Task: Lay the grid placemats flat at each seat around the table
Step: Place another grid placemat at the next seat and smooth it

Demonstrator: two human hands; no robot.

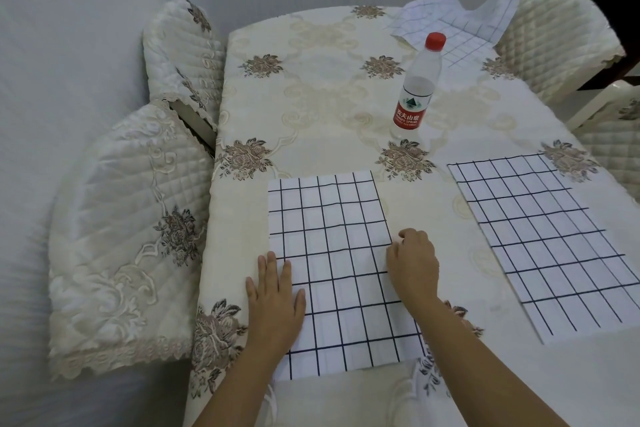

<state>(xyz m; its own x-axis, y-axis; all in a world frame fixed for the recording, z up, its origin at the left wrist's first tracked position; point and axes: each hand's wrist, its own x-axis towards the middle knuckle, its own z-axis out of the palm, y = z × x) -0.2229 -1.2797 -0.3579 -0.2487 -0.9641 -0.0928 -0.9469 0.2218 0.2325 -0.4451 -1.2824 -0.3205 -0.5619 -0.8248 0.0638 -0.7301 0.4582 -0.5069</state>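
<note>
A white placemat with a dark grid (332,253) lies flat on the table's near left part. My left hand (275,298) rests on its left edge with straight fingers. My right hand (414,263) sits at its right edge with fingers curled, seeming to pinch that edge. A second grid placemat (547,239) lies flat to the right. A third one (457,24) lies crumpled at the far right corner, partly draped over a chair back.
A clear water bottle with a red cap (417,87) stands mid-table. The table carries a cream floral cloth (311,97). Quilted cream chairs stand at the left (128,236), far left (180,52) and far right (554,35).
</note>
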